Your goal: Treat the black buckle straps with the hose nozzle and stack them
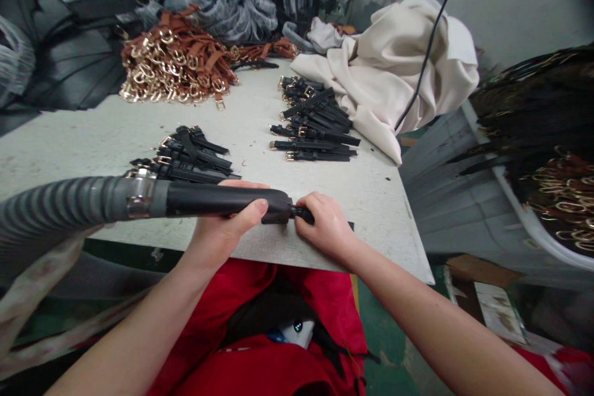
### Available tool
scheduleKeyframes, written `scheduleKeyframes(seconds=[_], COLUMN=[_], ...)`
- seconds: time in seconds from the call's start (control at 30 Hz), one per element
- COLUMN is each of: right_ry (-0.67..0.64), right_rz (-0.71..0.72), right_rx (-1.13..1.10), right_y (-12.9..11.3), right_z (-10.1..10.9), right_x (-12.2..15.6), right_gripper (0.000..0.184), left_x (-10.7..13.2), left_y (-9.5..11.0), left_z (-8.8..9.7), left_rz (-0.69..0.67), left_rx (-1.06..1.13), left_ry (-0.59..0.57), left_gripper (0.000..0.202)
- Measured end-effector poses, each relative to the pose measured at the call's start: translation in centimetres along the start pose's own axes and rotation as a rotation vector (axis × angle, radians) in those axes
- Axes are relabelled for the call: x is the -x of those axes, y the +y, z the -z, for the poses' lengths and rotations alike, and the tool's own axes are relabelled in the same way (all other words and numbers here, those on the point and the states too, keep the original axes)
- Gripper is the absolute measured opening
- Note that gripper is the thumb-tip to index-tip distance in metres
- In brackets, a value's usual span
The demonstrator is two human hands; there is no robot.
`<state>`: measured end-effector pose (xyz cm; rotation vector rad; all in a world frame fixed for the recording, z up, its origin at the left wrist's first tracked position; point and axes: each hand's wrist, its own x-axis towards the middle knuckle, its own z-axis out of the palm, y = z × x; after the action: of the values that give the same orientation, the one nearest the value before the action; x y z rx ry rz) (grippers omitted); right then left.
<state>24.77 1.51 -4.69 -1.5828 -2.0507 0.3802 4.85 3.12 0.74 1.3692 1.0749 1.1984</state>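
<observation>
My left hand (pixel 223 229) is wrapped round the black handle of a hose tool (pixel 218 199) that lies across the near edge of the grey table (pixel 116 136). A ribbed grey hose (pixel 51 207) runs off from it to the left. My right hand (pixel 327 226) is closed at the tool's nozzle tip, pressing a black strap (pixel 350 225) against the table; only the strap's end shows past my fingers. A pile of black buckled straps (pixel 185 161) lies just beyond the tool.
A second row of black straps (pixel 315 127) lies mid-table on the right. Brown straps with gold buckles (pixel 176 62) are heaped at the back, beside cream cloth (pixel 399 68) crossed by a black cable (pixel 429 43). A bin of straps (pixel 557 192) stands at the right.
</observation>
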Motion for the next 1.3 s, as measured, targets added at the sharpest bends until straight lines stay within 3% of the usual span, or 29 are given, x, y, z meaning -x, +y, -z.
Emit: scheduleKeyframes(seconds=[0.2, 0.43, 0.63, 0.87, 0.97, 1.17, 1.3], right_ry=[-0.041, 0.031, 0.049, 0.044, 0.07, 0.028, 0.033], right_rz=[0.047, 0.018, -0.063, -0.05, -0.083, -0.068, -0.089], right_rx=[-0.082, -0.074, 0.063, -0.036, -0.027, 0.032, 0.026], right_y=[0.1, 0.0, 0.1, 1.2, 1.4, 1.3, 1.3], right_z=[0.6, 0.1, 0.8, 1.8, 1.8, 1.7, 1.6], right_x=[0.3, 0.2, 1.3, 2.5, 2.7, 2.6, 2.6], right_gripper=[0.028, 0.019, 0.013, 0.026, 0.021, 0.025, 0.026], left_x=[0.2, 0.0, -1.0, -1.4, -1.2, -0.9, -1.3], left_y=[0.3, 0.4, 0.5, 0.7, 0.8, 0.5, 0.8], left_z=[-0.2, -0.9, -1.1, -0.6, -0.8, -2.3, -1.8], left_rz=[0.017, -0.011, 0.066, 0.104, 0.129, 0.082, 0.135], left_rx=[0.068, 0.106, 0.158, 0.232, 0.248, 0.128, 0.092], left_ry=[0.019, 0.02, -0.036, 0.001, 0.022, -0.134, -0.153], left_gripper=[0.022, 0.024, 0.02, 0.022, 0.025, 0.025, 0.026])
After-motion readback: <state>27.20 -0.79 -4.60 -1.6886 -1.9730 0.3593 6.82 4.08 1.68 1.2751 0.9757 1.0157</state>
